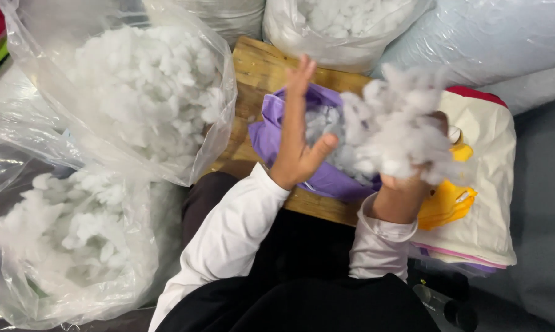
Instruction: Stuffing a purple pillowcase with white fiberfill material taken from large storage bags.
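My left hand (297,132) is held flat and open, fingers up, over the opening of a purple fabric cover (327,178) that lies on a wooden table (259,67). White fibre stuffing fills part of the cover. My right hand (407,178) grips a big fluffy clump of white stuffing (391,132) just right of the cover's opening; the clump hides most of its fingers. Both arms wear white sleeves.
Two clear plastic bags of white stuffing sit at left: one upper (142,92), one lower (62,240). Another bag (345,24) stands behind the table. A stack of cream covers with yellow shapes (480,184) lies at right. Pale wrapped rolls (493,37) fill the upper right.
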